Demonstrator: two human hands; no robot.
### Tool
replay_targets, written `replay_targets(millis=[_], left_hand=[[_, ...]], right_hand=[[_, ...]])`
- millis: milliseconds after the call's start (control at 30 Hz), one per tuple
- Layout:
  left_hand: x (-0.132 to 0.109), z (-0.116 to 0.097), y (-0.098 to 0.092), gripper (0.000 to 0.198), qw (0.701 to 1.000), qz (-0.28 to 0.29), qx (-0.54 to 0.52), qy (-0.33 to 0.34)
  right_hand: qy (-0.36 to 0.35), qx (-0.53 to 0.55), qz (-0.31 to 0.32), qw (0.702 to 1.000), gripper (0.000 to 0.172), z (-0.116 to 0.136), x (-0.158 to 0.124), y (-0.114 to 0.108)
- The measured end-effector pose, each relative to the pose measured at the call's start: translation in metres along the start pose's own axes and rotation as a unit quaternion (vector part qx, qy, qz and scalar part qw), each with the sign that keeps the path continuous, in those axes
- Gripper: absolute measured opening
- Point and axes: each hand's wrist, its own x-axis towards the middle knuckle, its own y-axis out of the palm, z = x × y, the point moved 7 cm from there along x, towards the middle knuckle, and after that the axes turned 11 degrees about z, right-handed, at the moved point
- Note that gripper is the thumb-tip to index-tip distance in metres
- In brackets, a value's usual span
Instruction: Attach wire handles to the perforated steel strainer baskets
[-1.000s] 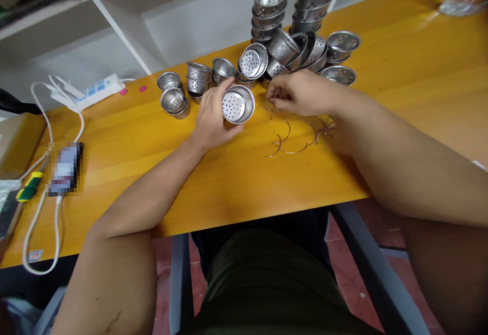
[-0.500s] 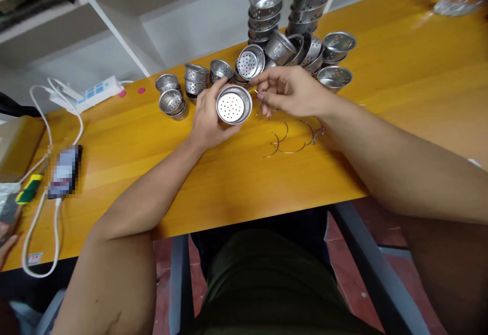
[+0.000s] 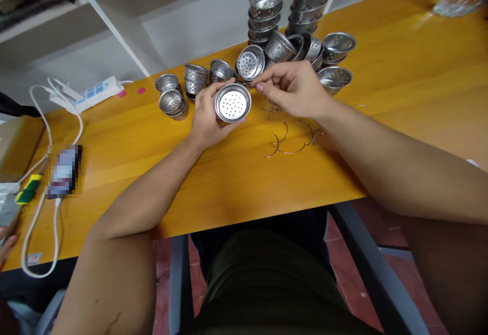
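Closest in, two grey chair armrests run up to the slanting front edge of the wooden table. Behind that edge a wide strip of wood gives room to move between the forearms. Past it, a loose scatter of thin curved wires lies partly below the right hand, some crossing. Left of the wires, the left hand is curled around a perforated metal cup, fingers and thumb spread to its width; the mouth tips toward the viewer, the holed floor bright inside. The right hand is just beside its rim, thumb and index finger pinched together; whether a wire is between them I cannot tell. Farther back on the left stand nested cups. Beyond the hands, a tilted cup shows its holed floor beside a heap of tipped cups; behind rise two tall stacks, cup set inside cup, close to the shelf wall, where room is tight.
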Motion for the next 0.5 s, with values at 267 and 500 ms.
replay_targets(millis=[267, 500], left_hand=[[-0.009, 0.027, -0.004, 0.112, 0.997, -0.048, -0.006, 0.066], [-0.008, 0.018, -0.009, 0.112, 0.961, -0.194, 0.024, 0.198]], right_hand=[[-0.077, 0.099, 0.000, 0.992, 0.072, -0.002, 0.004, 0.008], [-0.180, 0.162, -0.010, 0.970, 0.061, -0.011, 0.010, 0.003]])
